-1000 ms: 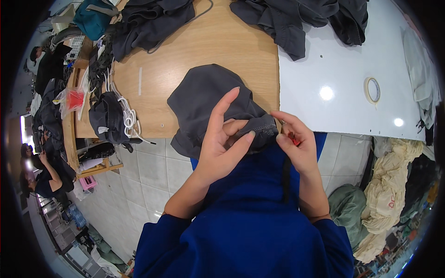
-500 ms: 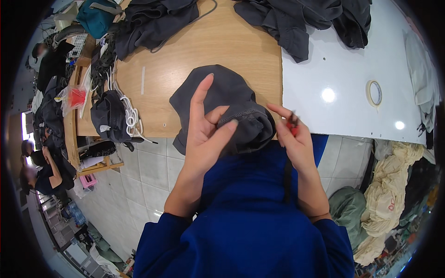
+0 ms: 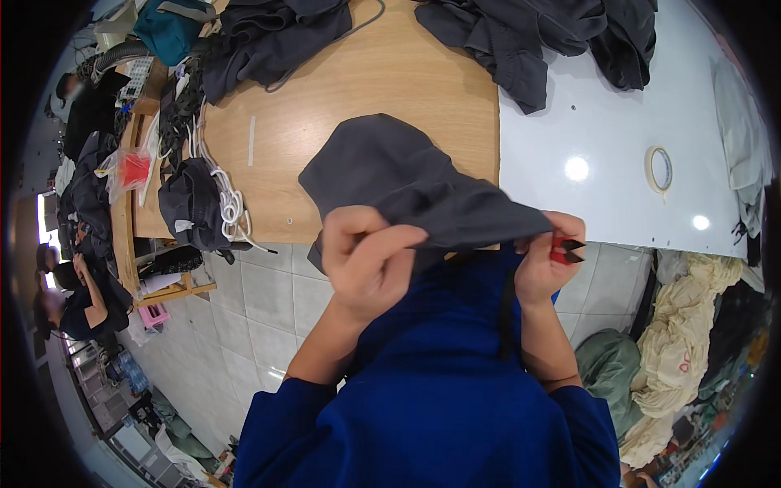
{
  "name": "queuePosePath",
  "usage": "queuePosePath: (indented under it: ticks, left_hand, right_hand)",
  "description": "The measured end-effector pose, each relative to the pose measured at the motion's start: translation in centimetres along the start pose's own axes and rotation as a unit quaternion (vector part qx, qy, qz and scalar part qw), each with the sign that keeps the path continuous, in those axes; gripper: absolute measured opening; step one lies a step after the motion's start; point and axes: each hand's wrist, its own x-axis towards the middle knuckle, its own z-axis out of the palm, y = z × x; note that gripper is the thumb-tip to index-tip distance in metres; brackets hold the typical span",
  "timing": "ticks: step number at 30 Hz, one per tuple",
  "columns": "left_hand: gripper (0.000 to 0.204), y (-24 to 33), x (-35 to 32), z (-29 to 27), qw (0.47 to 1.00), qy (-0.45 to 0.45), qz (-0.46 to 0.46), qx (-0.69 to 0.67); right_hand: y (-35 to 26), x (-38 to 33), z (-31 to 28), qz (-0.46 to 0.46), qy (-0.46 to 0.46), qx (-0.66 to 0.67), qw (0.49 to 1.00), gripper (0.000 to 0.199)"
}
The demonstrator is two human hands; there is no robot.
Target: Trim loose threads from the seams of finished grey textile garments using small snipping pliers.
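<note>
A dark grey fabric piece (image 3: 399,179) lies partly on the wooden table (image 3: 358,89) and is pulled taut toward me over its near edge. My left hand (image 3: 366,256) pinches the near left part of the cloth. My right hand (image 3: 547,259) grips the cloth's right corner and also holds small red thread snips (image 3: 567,250), whose black tips point right.
More dark garments (image 3: 521,32) are piled at the back of the table, another heap (image 3: 268,32) at the back left. A tape roll (image 3: 659,168) lies on the white table (image 3: 618,138). White cord and dark cloth (image 3: 203,203) hang at the left edge. People sit far left.
Both hands have drawn apart, stretching the grey cloth out flat between them; earlier it was bunched under my fingers. The left hand's fingers have closed on the fabric.
</note>
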Motion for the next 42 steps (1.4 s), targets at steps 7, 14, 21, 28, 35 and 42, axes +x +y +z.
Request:
queuePosePath:
  ticks: [7,14,21,28,35,42]
  left_hand:
    - [0.032,-3.9,-0.9,-3.1,0.989,0.019,-0.142,0.019]
    - [0.056,-8.4,-2.7,-4.5,0.921,-0.106,-0.374,0.011]
    - [0.062,-7.4,-2.9,-1.8,0.917,-0.119,-0.38,0.025]
    - [0.02,-4.0,-2.9,-2.7,0.951,-0.186,-0.243,-0.039]
    - [0.036,-4.2,-3.4,0.2,0.867,-0.17,-0.464,-0.056]
    - [0.025,-2.8,-1.6,0.1,0.97,-0.064,-0.23,0.055]
  right_hand:
    - [-1.1,3.7,-2.5,0.109,0.269,0.066,0.955,0.032]
    - [-0.2,1.2,-0.8,0.114,-0.038,-0.032,0.992,0.019]
    - [-0.9,0.4,0.5,0.18,-0.159,0.002,0.971,0.016]
    - [-2.2,-0.6,1.4,0.235,-0.18,0.015,0.955,0.027]
    - [-2.8,-1.0,2.3,0.248,-0.243,0.055,0.936,0.035]
    - [-2.7,-1.4,1.6,0.248,-0.208,0.07,0.944,0.029]
